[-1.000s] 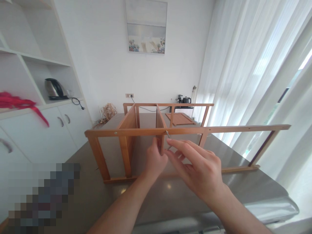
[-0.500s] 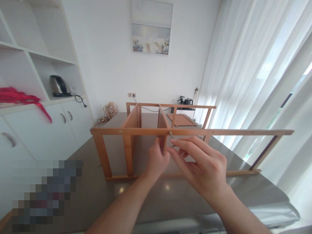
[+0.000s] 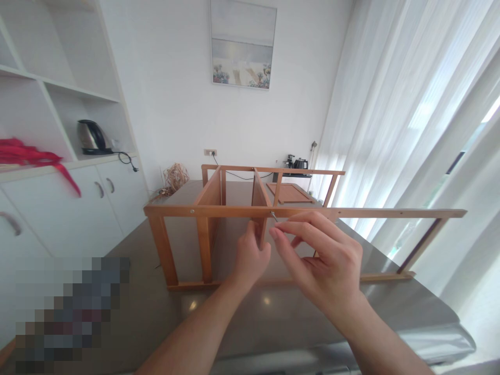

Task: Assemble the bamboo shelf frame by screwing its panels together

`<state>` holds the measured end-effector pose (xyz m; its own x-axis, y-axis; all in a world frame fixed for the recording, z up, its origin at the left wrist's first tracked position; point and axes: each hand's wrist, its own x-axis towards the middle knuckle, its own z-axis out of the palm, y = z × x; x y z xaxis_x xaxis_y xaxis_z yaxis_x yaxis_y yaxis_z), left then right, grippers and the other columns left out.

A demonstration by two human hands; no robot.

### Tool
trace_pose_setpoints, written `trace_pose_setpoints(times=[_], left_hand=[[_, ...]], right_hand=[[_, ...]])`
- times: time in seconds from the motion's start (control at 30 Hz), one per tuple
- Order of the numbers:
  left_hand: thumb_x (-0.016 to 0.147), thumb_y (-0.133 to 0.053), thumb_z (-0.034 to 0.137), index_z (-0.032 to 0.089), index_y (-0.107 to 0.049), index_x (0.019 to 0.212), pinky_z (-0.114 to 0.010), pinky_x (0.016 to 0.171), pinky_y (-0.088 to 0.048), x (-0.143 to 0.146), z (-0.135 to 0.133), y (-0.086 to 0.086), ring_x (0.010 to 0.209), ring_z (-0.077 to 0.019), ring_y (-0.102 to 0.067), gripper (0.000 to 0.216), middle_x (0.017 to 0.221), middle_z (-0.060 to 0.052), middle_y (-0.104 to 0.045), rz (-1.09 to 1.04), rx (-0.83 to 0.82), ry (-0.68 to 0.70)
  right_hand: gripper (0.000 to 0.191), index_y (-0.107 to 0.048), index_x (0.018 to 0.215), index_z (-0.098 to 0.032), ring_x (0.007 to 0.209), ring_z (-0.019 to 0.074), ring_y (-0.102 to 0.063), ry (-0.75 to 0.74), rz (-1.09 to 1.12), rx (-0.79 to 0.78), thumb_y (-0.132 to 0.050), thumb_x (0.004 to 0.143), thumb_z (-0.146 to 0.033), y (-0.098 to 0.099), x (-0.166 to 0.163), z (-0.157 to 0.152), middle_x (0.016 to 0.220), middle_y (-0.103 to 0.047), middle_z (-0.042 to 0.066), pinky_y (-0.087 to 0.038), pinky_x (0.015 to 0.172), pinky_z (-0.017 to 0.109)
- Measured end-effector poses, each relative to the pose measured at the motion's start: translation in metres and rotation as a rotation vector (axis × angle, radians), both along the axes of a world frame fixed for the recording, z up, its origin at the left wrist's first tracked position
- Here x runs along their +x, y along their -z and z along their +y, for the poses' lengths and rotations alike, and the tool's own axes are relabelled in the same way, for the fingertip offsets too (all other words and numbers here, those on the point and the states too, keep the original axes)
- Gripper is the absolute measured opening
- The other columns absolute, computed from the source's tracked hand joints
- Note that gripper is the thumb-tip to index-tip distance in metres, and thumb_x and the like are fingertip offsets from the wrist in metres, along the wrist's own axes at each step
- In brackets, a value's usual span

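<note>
A wooden shelf frame [image 3: 219, 211] lies on its side on a grey table [image 3: 281, 312]. My left hand [image 3: 250, 258] is wrapped round the lower edge of the frame's middle wooden divider panel [image 3: 258, 195], just under the front rail. My right hand [image 3: 324, 260] pinches a small metal hex key [image 3: 274, 216] between thumb and fingertips. The key's tip sits in the front rail where the divider meets it.
A loose wooden board [image 3: 289, 192] lies at the table's far end. White cabinets with an electric kettle [image 3: 89, 137] and a red cloth [image 3: 27, 155] stand at the left. Sheer curtains [image 3: 410, 104] hang at the right. A blurred patch covers the lower left.
My right hand's fingers have curled in and turned a little round the hex key. My left hand has stayed on the divider.
</note>
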<state>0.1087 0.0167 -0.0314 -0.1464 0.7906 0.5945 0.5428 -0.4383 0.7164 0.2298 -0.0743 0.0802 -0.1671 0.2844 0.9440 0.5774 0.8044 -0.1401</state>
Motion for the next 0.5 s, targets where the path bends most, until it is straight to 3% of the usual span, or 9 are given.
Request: trace_pose_setpoints(times=[0.27,0.5], left_hand=[[0.08,-0.057,0.014,0.025,-0.05,0.091,-0.029,0.066,-0.047,-0.0007,-0.001,-0.0006,0.081,-0.0229,-0.071,0.017,0.084,-0.002,-0.071,-0.031,0.007,0.023],[0.083,-0.056,0.015,0.025,-0.049,0.094,-0.028,0.066,-0.045,-0.0014,0.0001,0.0023,0.085,-0.023,-0.072,0.017,0.09,-0.003,-0.074,-0.05,-0.017,0.055]], right_hand=[[0.007,-0.073,0.089,-0.02,0.066,0.0106,-0.062,-0.033,0.044,-0.057,-0.069,0.087,-0.015,-0.0014,0.0001,0.0015,0.083,-0.071,0.001,-0.054,0.058,0.024],[0.018,-0.072,0.104,-0.019,0.067,0.0086,-0.063,-0.066,0.101,-0.11,-0.071,0.086,-0.014,0.0031,0.0016,0.0032,0.089,-0.073,0.0,-0.057,0.06,0.021]])
